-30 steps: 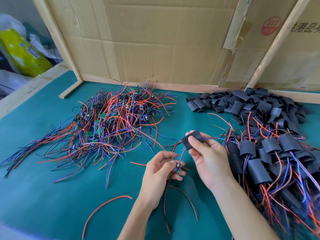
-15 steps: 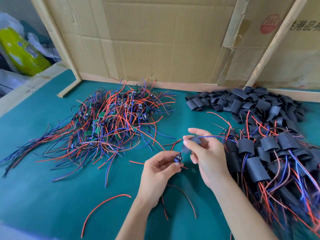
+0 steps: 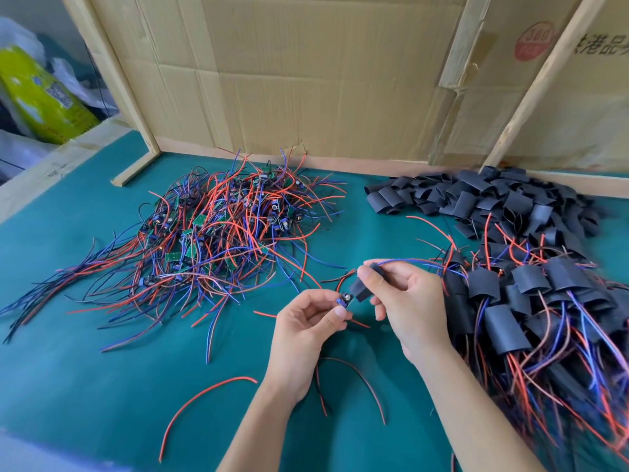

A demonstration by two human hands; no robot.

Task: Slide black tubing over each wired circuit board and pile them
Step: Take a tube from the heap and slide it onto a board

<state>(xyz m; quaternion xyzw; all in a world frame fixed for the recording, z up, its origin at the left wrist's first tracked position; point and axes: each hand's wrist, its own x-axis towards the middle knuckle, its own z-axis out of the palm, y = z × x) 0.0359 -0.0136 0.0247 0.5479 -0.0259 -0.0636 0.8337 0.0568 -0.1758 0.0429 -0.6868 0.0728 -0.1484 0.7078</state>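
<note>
At the far left a yellow-green bag (image 3: 41, 97) is cut off by the frame edge and sits beyond the wooden rim of the green table (image 3: 85, 369). On the mat's left half lies a tangled heap of bare wired boards (image 3: 218, 233); red, blue and black leads cover most of the small green boards, so only a few can be made out. A loose red wire (image 3: 200, 400) curves alone on the mat nearer the person.

The left hand (image 3: 306, 325) pinches a small circuit board (image 3: 344, 299) between thumb and fingertips; most of the board is hidden by those fingers, and only its blue and dark top end shows. Its dark and red leads trail down behind the wrist. Just beside the board, the right hand (image 3: 405, 301) grips a black tubing piece (image 3: 369, 284) between thumb and curled fingers, with the board's blue leads running through the tube and out over the hand to the right. Whether the tube's mouth touches the board cannot be told.

Behind, a cardboard wall (image 3: 306, 80) braced with wooden strips closes off the bench. At back right lies a heap of empty tubing (image 3: 493, 199). Nearer, the pile of sleeved boards (image 3: 544, 318) runs off the right edge, blurred lower down, and the right forearm covers its near corner.
</note>
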